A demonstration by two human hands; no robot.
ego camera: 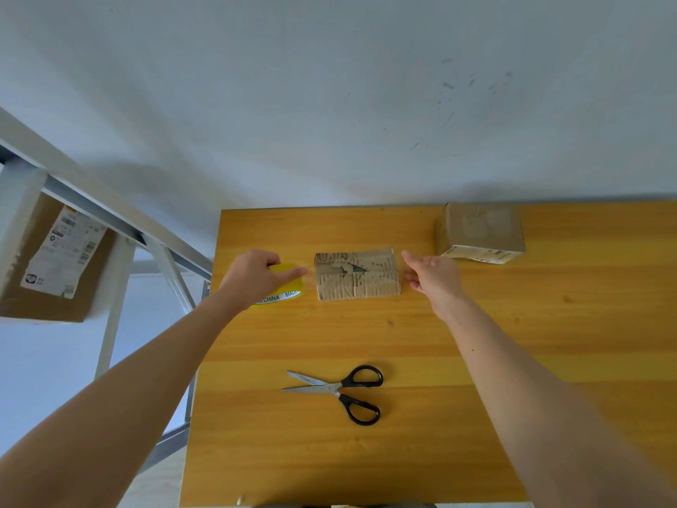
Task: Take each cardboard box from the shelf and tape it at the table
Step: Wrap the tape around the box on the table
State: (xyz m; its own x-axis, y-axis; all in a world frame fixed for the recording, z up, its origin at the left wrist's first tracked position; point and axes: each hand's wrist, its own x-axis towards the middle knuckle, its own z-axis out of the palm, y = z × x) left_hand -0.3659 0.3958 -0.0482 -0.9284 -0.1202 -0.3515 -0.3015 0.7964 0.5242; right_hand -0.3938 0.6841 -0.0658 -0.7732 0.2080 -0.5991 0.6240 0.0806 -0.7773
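Held tape (289,289) in curled left grip (252,276), spread right grip (432,278) beside box (357,275) on counter (439,361); looked early on, shelf box (47,258) not yet fetched.

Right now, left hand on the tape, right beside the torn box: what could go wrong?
The torn box has a peeled top; tape may hold poorly there. The scissors lie open on the near side; a hand drawing back might catch the blades. The tape roll under the left hand sits near the table edge and could slide off.
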